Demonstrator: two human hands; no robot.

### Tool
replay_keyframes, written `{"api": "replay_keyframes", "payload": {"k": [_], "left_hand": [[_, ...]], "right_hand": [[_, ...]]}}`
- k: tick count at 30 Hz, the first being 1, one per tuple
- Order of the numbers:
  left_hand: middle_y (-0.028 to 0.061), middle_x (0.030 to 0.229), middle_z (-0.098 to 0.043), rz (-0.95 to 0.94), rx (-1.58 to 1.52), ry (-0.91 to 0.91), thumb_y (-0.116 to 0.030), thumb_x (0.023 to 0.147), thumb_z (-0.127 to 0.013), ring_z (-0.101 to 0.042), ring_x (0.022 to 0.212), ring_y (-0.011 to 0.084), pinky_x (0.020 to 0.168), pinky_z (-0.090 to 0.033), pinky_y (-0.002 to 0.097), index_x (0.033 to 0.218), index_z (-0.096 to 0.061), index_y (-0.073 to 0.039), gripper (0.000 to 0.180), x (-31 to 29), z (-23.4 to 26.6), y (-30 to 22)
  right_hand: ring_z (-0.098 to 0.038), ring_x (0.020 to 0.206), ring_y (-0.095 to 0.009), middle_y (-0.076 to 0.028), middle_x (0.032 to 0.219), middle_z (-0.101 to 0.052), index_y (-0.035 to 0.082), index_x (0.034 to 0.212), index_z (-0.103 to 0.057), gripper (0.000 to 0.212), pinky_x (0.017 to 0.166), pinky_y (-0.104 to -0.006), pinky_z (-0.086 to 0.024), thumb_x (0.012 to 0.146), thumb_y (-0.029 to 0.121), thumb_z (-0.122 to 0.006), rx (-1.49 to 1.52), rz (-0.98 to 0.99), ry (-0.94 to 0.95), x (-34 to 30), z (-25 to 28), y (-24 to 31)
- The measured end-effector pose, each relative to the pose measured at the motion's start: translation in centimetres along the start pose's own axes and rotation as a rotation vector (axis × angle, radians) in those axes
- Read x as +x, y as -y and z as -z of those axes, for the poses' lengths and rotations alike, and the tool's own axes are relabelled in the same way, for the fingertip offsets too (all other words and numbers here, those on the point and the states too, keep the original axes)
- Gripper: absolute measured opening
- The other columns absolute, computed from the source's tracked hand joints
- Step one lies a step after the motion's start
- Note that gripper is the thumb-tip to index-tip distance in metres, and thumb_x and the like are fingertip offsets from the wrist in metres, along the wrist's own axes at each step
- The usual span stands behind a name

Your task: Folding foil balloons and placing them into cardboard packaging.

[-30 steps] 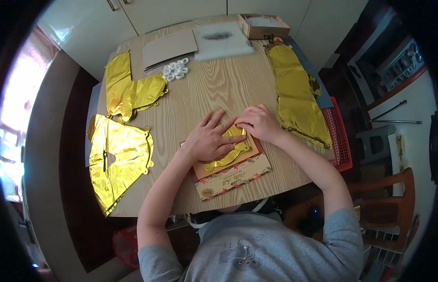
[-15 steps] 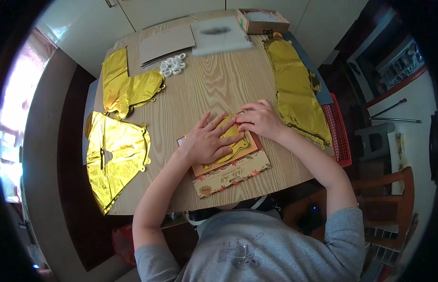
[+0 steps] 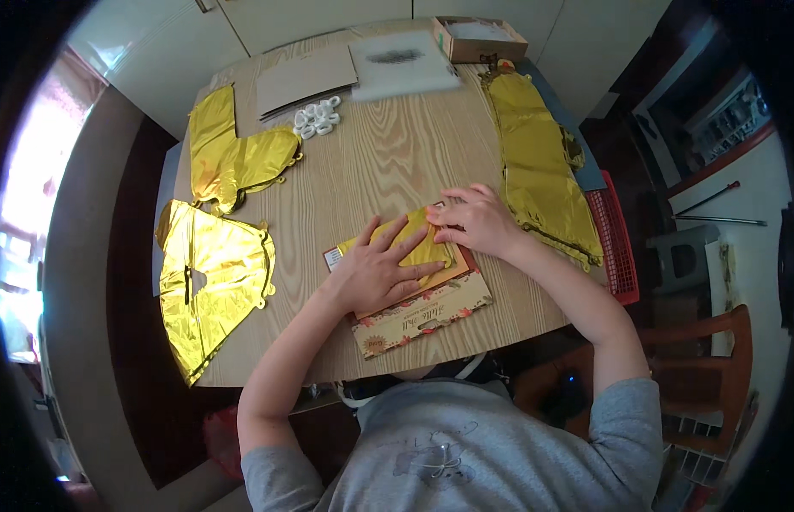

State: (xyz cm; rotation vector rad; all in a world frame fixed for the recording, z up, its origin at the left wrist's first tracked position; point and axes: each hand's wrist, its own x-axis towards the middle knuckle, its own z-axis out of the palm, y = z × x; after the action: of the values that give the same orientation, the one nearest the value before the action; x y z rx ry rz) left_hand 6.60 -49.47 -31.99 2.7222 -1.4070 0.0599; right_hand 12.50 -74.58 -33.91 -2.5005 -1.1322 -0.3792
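Observation:
A folded gold foil balloon (image 3: 427, 250) lies on a printed cardboard package card (image 3: 423, 314) with an orange panel and leaf pattern, close to the table's near edge. My left hand (image 3: 376, 269) rests flat across the foil, fingers spread. At the foil's far right corner, my right hand (image 3: 475, 224) has its fingers bent, thumb and fingertips closed on the foil's edge. Part of the balloon and card is hidden beneath both hands.
Flat gold foil balloons lie at the left (image 3: 214, 286), farther back (image 3: 243, 162) and at the right (image 3: 542, 162). White rings (image 3: 317, 118), grey-brown cards (image 3: 305, 81), a translucent bag (image 3: 405, 64) and an open cardboard box (image 3: 481, 49) sit at the back. A red basket (image 3: 614, 243) stands beside the table.
More gold foil now spreads toward the card's upper left, under my left fingers. My left hand has shifted slightly; my right stays by the same corner.

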Motion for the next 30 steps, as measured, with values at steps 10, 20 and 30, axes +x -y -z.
{"api": "replay_keyframes", "payload": {"k": [10, 20, 30], "left_hand": [[0.0126, 0.155, -0.027, 0.018, -0.04, 0.042, -0.051, 0.099, -0.033, -0.021, 0.143, 0.0403, 0.114, -0.013, 0.0601, 0.14, -0.044, -0.045, 0.043, -0.2, -0.4, 0.0], [0.0231, 0.153, -0.025, 0.02, -0.049, -0.026, -0.063, 0.092, -0.038, -0.021, 0.142, 0.0453, 0.113, -0.014, 0.0605, 0.144, -0.043, -0.033, 0.06, -0.8, -0.3, -0.1], [0.0348, 0.149, -0.022, 0.315, 0.008, 0.013, -0.08, 0.082, -0.037, -0.016, 0.138, 0.0568, 0.111, -0.012, 0.0645, 0.148, -0.029, -0.005, 0.101, -3.1, -1.0, -1.2]], "right_hand": [[-0.059, 0.115, -0.026, -0.014, 0.118, -0.065, 0.0, 0.112, -0.065, 0.034, 0.099, -0.0413, -0.043, 0.085, 0.019, -0.056, -0.085, 0.074, -0.05, 0.7, -1.3, 3.7], [-0.056, 0.12, -0.03, -0.019, 0.123, -0.062, -0.006, 0.126, -0.053, 0.043, 0.105, -0.0421, -0.041, 0.089, 0.016, -0.051, -0.004, 0.035, -0.035, 0.1, -2.3, 3.7], [-0.049, 0.127, -0.031, -0.018, 0.132, -0.056, -0.004, 0.133, -0.048, 0.048, 0.108, -0.0423, -0.037, 0.091, 0.017, -0.056, -0.011, 0.007, 0.039, -0.3, -2.0, 3.7]]}}
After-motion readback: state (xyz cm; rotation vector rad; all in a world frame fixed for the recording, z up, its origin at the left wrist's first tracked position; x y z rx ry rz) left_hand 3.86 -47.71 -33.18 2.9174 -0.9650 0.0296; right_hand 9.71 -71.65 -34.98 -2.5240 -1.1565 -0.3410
